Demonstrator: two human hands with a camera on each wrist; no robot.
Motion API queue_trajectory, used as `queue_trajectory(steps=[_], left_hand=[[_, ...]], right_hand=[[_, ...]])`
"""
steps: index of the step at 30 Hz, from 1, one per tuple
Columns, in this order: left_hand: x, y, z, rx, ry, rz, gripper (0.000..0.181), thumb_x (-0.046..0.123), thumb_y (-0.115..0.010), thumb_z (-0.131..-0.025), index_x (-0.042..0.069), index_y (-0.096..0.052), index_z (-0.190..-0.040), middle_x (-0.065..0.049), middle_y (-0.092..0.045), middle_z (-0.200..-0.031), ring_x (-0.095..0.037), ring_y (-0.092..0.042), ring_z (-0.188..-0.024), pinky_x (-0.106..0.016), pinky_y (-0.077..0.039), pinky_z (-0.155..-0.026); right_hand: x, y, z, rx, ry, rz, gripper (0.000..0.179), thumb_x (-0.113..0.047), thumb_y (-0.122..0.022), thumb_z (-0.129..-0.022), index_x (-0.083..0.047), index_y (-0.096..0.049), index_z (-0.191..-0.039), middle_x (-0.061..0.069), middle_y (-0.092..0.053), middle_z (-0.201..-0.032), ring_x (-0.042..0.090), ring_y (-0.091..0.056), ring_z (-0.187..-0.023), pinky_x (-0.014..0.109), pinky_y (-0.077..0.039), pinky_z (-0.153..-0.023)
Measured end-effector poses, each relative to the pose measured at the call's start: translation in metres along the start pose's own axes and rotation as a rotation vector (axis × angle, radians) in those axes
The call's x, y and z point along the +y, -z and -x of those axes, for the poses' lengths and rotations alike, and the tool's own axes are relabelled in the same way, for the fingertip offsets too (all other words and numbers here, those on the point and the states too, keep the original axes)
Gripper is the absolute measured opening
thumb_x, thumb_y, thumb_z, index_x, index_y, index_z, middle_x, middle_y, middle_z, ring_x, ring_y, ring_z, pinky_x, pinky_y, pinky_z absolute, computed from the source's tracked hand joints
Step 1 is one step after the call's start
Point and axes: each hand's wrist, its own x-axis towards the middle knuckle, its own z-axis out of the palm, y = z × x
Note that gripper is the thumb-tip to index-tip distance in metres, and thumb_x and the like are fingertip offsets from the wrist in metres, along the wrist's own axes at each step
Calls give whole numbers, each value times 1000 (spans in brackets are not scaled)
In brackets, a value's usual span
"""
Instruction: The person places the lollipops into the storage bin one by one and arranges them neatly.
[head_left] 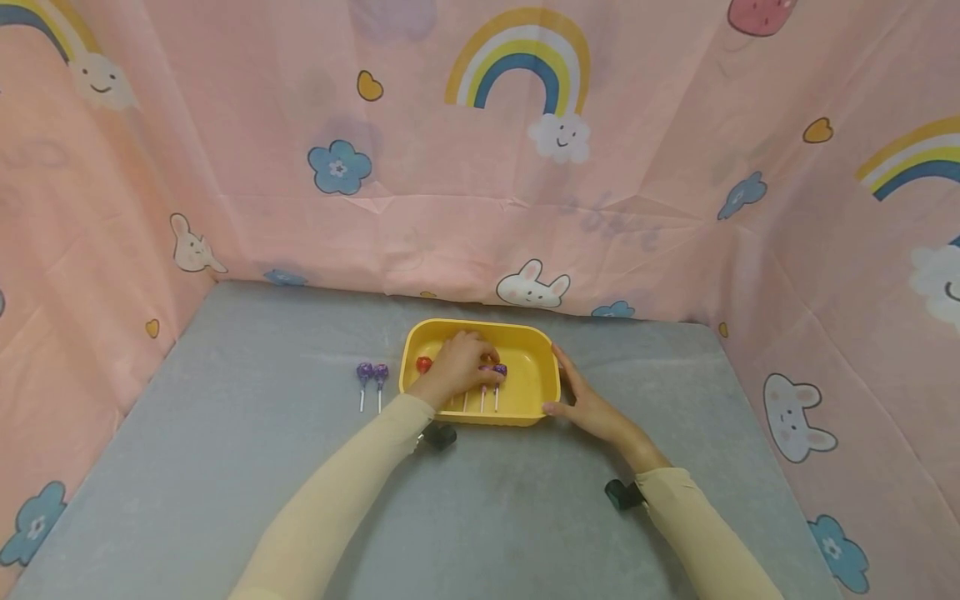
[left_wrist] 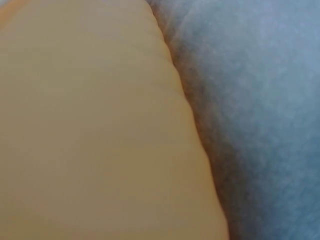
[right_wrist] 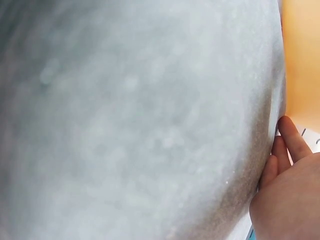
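A yellow tray point(head_left: 480, 419) holds several lollipops, among them a red one point(head_left: 423, 364) at the left and a purple one point(head_left: 500, 370) near the middle. My left hand point(head_left: 459, 363) reaches in over the tray's front left, its thumb and fingers pinching at a purple lollipop point(head_left: 486, 368) beside that one. The hand covers part of the row, with white sticks showing below it. Against the tray's right end rests my right hand point(head_left: 592, 411), thumb at the front corner. In the right wrist view its fingers point(right_wrist: 295, 140) look fairly straight beside the yellow wall.
Two purple lollipops point(head_left: 372, 372) lie side by side on the grey tabletop point(head_left: 480, 517), left of the tray. A pink patterned curtain point(head_left: 420, 242) encloses the table at the back and both sides. The left wrist view is mostly filled by a blurred sleeve-coloured surface.
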Motion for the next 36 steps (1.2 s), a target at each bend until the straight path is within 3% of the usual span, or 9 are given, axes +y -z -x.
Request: queue_trajectory(steps=[12, 22, 29, 36], left_hand=[[-1, -3, -2, -1, 18, 4, 28, 45, -79, -81, 18, -75, -89, 2, -61, -94, -19, -48, -95, -34, -41, -85], [1, -3, -2, -13, 31, -19, 30, 45, -77, -83, 17, -75, -94, 1, -63, -98, -19, -49, -97, -37, -43, -89], [1, -2, -1, -8, 28, -17, 30, 45, -77, -83, 17, -76, -95, 1, -63, -96, -20, -50, -96, -37, -43, -88], [1, -2, -2, -9, 25, -10, 31, 44, -77, -84, 16, -75, -96, 1, -63, -94, -20, -50, -96, -36, -42, -86]], right_hand=[[-4, 0, 4, 5, 4, 2, 100, -39, -70, -90, -46, 5, -155, 15, -19, -165, 38, -17, -152, 69, -7, -120], [-14, 1, 6, -15, -14, -12, 102, -36, -70, -91, -29, 5, -160, 21, -16, -165, 42, -16, -152, 68, -6, -121], [-5, -1, 3, 6, 7, 4, 101, -43, -70, -90, -44, 5, -156, 16, -20, -165, 38, -18, -152, 68, -8, -121], [-2, 0, 2, 4, 17, -12, 100, -43, -71, -89, -46, 4, -156, 15, -18, -166, 39, -17, -153, 70, -7, -120]])
